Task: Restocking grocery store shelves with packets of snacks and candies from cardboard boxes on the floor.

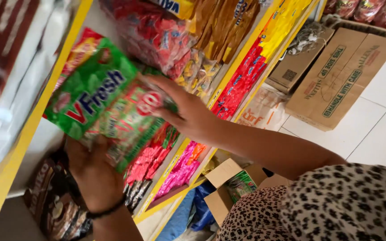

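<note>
Green sachet pack (97, 96) gripped by left hand (92, 172) below, right hand (188, 114) pinching top edge; yellow shelf edge (32, 120) close alongside.

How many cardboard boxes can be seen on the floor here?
3. One large flattened-looking box lies on the white tiles at upper right, a smaller one sits just left of it, and an open box stands below the shelves. Others may be hidden.

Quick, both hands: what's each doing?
Left hand: holding green packets from below.
Right hand: gripping the same packets on top.
</note>
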